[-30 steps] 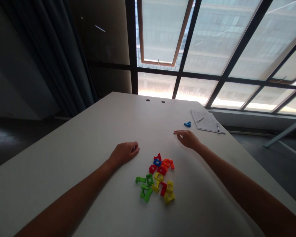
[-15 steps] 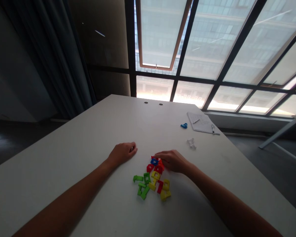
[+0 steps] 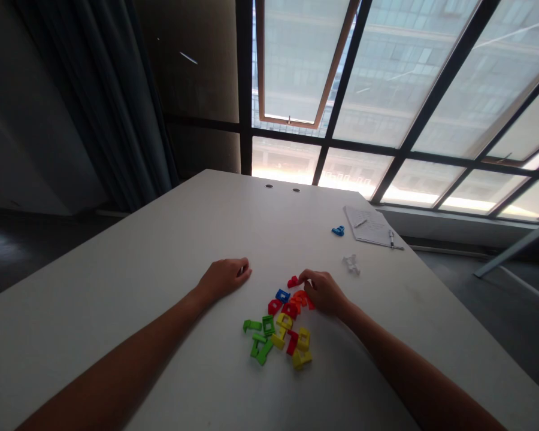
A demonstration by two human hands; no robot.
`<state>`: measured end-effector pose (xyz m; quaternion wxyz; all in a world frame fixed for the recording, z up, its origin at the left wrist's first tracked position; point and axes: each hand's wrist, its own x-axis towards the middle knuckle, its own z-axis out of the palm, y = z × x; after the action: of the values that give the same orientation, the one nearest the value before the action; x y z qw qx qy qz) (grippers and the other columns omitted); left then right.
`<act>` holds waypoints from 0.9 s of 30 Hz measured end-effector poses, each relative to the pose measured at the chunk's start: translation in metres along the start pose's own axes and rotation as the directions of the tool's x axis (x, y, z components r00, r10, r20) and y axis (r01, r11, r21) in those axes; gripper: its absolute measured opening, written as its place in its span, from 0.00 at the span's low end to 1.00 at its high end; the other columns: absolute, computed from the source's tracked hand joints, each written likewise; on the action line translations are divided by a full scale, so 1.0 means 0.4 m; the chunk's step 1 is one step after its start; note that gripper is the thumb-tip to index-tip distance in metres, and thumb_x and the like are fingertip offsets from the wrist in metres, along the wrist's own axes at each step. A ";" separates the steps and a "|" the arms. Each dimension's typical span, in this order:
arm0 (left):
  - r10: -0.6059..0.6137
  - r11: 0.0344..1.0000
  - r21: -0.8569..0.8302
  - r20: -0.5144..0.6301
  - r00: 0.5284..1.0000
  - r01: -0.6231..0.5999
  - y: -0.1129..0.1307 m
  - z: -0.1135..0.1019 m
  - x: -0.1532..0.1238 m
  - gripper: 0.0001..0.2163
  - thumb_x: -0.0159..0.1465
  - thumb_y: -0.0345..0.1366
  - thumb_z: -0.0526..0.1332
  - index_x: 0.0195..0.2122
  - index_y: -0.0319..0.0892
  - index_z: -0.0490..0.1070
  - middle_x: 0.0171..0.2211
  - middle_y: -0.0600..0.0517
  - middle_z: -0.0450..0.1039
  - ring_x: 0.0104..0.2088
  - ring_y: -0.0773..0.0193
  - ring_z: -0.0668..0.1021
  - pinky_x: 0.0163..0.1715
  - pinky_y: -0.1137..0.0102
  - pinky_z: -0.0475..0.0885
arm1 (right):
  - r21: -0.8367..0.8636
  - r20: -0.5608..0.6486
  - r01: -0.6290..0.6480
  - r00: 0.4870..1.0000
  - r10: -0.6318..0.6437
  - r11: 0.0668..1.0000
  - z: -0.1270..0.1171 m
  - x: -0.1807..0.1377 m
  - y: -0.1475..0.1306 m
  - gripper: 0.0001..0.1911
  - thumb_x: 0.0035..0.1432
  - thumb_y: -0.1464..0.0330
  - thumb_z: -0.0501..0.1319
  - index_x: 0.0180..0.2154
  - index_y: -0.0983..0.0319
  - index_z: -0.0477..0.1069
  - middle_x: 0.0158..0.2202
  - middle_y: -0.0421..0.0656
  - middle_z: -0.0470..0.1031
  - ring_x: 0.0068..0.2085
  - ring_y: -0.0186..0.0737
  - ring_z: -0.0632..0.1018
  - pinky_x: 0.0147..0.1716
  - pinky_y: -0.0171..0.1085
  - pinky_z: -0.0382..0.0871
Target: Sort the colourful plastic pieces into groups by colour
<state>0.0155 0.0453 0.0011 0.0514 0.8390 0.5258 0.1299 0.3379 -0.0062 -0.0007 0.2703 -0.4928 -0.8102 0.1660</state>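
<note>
A heap of small plastic pieces [image 3: 280,326] in red, orange, blue, yellow and green lies on the white table [image 3: 161,251] in front of me. My right hand [image 3: 323,291] sits at the heap's far right edge, its fingers pinched on a red piece [image 3: 292,281] lifted slightly off the heap. To the left of the heap my left hand [image 3: 226,278] rests on the table in a loose fist, and I cannot make out anything in it.
A clear plastic piece [image 3: 351,263] lies right of my right hand. Farther back sit a lone blue piece [image 3: 338,230] and a notepad [image 3: 372,226] with a pen [image 3: 391,238]. The table's right edge runs close by; windows rise behind.
My right hand came back from the far right, leaving the clear piece on the table, reached the heap and pinched a red piece. My left hand stayed where it was.
</note>
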 end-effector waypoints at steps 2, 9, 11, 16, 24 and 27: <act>-0.001 1.000 -0.003 -0.002 1.000 0.001 0.001 -0.002 -0.001 0.13 0.70 0.47 0.53 0.36 0.48 0.71 0.31 0.53 0.78 0.30 0.61 0.77 0.29 0.69 0.59 | -0.020 -0.042 -0.052 0.998 0.052 0.998 -0.001 -0.001 0.006 0.13 0.57 0.78 0.56 0.38 0.61 0.77 0.30 0.41 0.81 0.27 0.35 0.75 0.30 0.32 0.65; -0.005 1.000 -0.013 -0.005 1.000 0.004 0.006 -0.004 -0.001 0.12 0.70 0.47 0.54 0.36 0.48 0.72 0.32 0.53 0.79 0.30 0.61 0.77 0.29 0.69 0.59 | -0.036 0.045 0.054 0.998 -0.052 0.998 -0.015 -0.011 0.012 0.26 0.61 0.77 0.53 0.57 0.54 0.74 0.47 0.42 0.83 0.35 0.35 0.80 0.38 0.34 0.72; -0.002 1.000 -0.011 -0.007 1.000 0.002 0.007 -0.005 -0.002 0.12 0.70 0.46 0.54 0.36 0.48 0.71 0.32 0.53 0.79 0.30 0.61 0.77 0.29 0.69 0.60 | -0.068 0.050 0.067 0.997 -0.063 0.995 -0.017 -0.011 0.012 0.27 0.62 0.77 0.53 0.58 0.53 0.75 0.48 0.43 0.83 0.39 0.37 0.82 0.41 0.36 0.73; -0.001 1.000 0.000 -0.002 1.000 0.001 0.008 -0.004 -0.001 0.13 0.70 0.47 0.53 0.36 0.48 0.71 0.32 0.53 0.79 0.30 0.61 0.77 0.29 0.69 0.60 | -0.081 0.038 0.018 0.999 -0.014 0.997 -0.017 -0.011 0.016 0.27 0.63 0.76 0.53 0.60 0.53 0.72 0.49 0.42 0.83 0.39 0.38 0.83 0.42 0.37 0.75; -0.006 1.000 0.001 0.004 1.000 0.006 0.007 -0.005 -0.001 0.13 0.70 0.47 0.53 0.36 0.47 0.72 0.32 0.52 0.79 0.30 0.61 0.77 0.29 0.69 0.61 | -0.026 0.017 0.080 0.997 -0.080 0.996 -0.024 -0.014 0.033 0.18 0.65 0.73 0.55 0.50 0.58 0.79 0.42 0.44 0.84 0.30 0.35 0.80 0.35 0.35 0.73; -0.008 1.000 -0.002 0.008 1.000 0.008 0.007 -0.006 0.000 0.13 0.70 0.48 0.53 0.36 0.47 0.72 0.32 0.52 0.79 0.30 0.61 0.77 0.29 0.69 0.61 | -0.002 -0.019 0.111 0.994 -0.111 0.994 -0.028 -0.015 0.038 0.16 0.64 0.74 0.56 0.45 0.59 0.81 0.38 0.45 0.84 0.30 0.35 0.79 0.33 0.34 0.71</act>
<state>0.0174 0.0440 0.0039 0.0550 0.8374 0.5288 0.1269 0.3574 -0.0046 -0.0015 0.2864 -0.4488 -0.8339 0.1456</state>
